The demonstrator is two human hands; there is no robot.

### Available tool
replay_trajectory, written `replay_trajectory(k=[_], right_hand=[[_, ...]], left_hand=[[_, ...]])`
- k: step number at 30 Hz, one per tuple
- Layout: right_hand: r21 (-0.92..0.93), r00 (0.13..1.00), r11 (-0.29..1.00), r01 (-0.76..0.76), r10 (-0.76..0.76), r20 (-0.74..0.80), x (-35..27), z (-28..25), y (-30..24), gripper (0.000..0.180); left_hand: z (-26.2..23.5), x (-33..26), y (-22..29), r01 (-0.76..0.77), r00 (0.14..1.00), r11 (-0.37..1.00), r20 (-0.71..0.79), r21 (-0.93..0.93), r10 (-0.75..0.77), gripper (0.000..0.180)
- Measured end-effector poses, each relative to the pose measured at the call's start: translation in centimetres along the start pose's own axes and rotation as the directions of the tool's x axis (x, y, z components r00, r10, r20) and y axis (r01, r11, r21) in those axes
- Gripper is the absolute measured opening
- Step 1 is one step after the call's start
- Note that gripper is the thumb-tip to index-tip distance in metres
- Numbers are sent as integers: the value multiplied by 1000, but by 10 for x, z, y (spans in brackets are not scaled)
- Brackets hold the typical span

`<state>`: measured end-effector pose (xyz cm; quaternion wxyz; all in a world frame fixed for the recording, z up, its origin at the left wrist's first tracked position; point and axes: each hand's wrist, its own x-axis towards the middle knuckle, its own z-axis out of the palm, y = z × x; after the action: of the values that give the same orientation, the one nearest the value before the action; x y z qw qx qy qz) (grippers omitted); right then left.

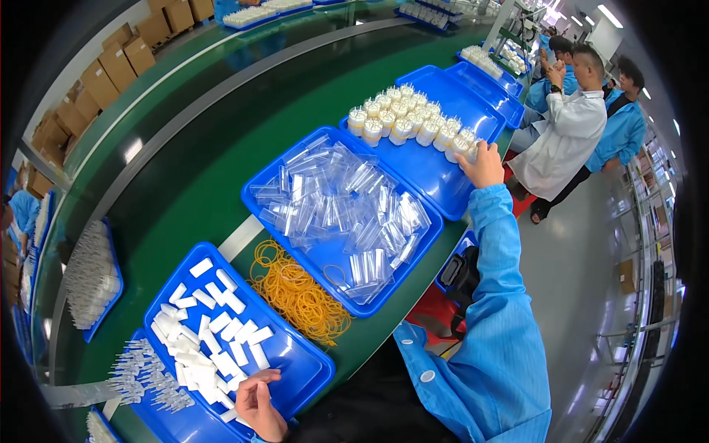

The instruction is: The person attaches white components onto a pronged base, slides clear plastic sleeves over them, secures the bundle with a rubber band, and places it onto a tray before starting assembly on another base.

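Note:
My right hand reaches to the near right end of the grouped bundles, its fingers closed on a white cylindrical bundle with thin tips on top. Several like bundles, white with a yellowish band low down, stand upright in rows in a blue tray. My left hand hovers at the near edge of another blue tray holding loose white rectangular pieces. Its fingers are loosely bent and apart, with nothing visible in them. Clear plastic sleeves fill the middle tray.
Yellow rubber bands lie heaped between two trays. Small clear, thin-tipped parts lie at the lower left. A green conveyor belt runs behind the trays. Co-workers sit and stand to the right; cardboard boxes stand far left.

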<state>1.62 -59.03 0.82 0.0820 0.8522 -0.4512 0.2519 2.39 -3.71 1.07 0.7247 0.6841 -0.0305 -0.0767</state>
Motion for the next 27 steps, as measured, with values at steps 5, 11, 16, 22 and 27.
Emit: replay_trajectory(k=[5, 11, 16, 22, 27], right_hand=[[172, 991, 985, 32, -9, -135, -1, 12, 6, 49], [240, 982, 970, 34, 12, -188, 0, 19, 15, 50], [93, 963, 992, 79, -52, -266, -10, 1, 0, 53], [347, 927, 862, 369, -314, -206, 8, -4, -65, 47], [358, 935, 865, 352, -344, -87, 27, 29, -107, 49]], left_hand=[[1, 1, -1, -2, 1000, 1000, 16, 4, 1, 15], [0, -1, -3, -7, 1000, 1000, 1, -11, 7, 16], [2, 1, -1, -3, 1000, 1000, 0, 4, 3, 16], [1, 1, 0, -5, 1000, 1000, 10, 17, 4, 15], [-2, 0, -5, -11, 1000, 1000, 3, -11, 12, 14]])
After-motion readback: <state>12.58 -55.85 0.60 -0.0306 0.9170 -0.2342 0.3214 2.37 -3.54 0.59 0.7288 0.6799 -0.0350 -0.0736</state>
